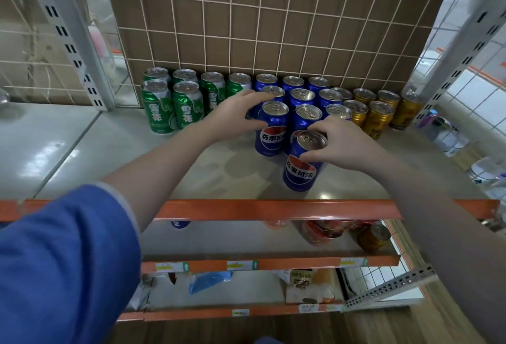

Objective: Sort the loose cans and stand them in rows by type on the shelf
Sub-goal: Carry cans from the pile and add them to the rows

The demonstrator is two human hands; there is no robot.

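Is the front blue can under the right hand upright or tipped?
Upright. The front blue can stands on the shelf, lid facing up, logo level; the right hand grips its rim.

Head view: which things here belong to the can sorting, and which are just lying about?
Part of the job:
green cans
blue cans
front blue can, gripped by the right hand
gold cans
left hand on a blue can
shelf

Just lying about:
plastic bottles at the right
packets on lower shelves
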